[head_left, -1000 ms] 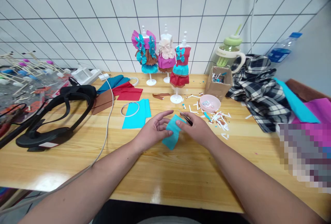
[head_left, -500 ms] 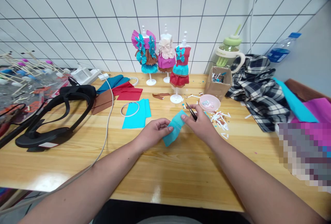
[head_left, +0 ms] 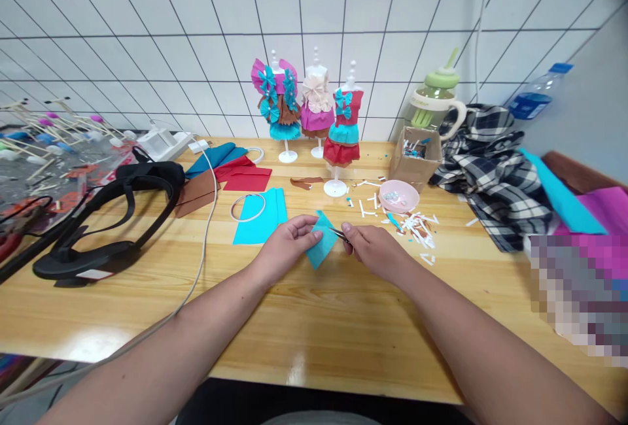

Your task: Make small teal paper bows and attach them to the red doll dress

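Between the thumb and fingers of my left hand (head_left: 287, 242) is a small piece of turquoise crepe paper (head_left: 322, 250), held above the table. My right hand (head_left: 370, 246) grips a pair of small scissors (head_left: 339, 234), whose blades reach to the paper's right edge. Beyond my hands stand three mini dress forms clad in crepe paper; the nearest form (head_left: 341, 138) wears red and turquoise with little bows. Left of it lie a turquoise sheet (head_left: 260, 225) and a roll of tape (head_left: 237, 216) resting over its edge.
Right of my hands are a pink bowl (head_left: 398, 197), white paper strips (head_left: 420, 232) and a small cardboard box (head_left: 417, 163). A green-lidded jug (head_left: 434, 101) and checked cloth (head_left: 485, 157) sit behind. At left, a black headset (head_left: 161, 216) and a cable (head_left: 205, 242) lie on the table.
My right hand has let go of the paper's right end and turned the scissors, bringing the blades to the paper. The paper is now held by my left hand, tilted more upright.
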`<state>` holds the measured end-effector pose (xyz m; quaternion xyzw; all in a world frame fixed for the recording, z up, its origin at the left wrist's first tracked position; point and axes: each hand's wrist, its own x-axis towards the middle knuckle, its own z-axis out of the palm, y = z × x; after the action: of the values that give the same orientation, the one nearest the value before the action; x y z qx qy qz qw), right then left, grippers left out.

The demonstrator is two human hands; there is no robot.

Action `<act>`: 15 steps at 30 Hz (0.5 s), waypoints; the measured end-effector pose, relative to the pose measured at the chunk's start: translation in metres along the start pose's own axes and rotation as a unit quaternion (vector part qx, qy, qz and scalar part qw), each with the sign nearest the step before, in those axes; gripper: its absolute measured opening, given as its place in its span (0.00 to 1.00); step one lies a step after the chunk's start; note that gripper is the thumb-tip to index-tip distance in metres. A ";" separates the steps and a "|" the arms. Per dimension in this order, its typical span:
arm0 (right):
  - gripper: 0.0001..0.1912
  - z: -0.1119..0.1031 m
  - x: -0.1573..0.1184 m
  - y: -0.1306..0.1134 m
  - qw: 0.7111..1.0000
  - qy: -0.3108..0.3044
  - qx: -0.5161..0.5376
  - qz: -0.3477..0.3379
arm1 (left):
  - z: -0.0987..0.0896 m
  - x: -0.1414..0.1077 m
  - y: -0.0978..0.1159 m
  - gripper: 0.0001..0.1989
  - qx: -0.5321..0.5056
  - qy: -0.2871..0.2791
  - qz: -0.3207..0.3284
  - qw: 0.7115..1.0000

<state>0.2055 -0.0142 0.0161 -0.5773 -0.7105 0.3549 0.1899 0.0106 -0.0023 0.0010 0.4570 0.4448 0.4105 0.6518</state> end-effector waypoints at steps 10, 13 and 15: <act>0.27 0.006 -0.001 -0.002 1.000 -0.002 0.011 -0.018 | -0.001 0.000 -0.002 0.18 0.017 -0.048 0.000 0.999; 0.26 0.008 -0.001 -0.002 1.000 -0.004 0.016 -0.025 | 0.000 0.000 -0.003 0.20 0.027 -0.047 -0.003 0.999; 0.25 0.009 0.000 -0.002 0.999 0.000 0.022 -0.030 | 0.000 0.000 -0.004 0.21 0.032 -0.037 -0.003 0.999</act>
<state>0.1985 -0.0172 0.0116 -0.5516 -0.7194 0.3647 0.2125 0.0115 -0.0033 -0.0023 0.4914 0.4348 0.3768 0.6538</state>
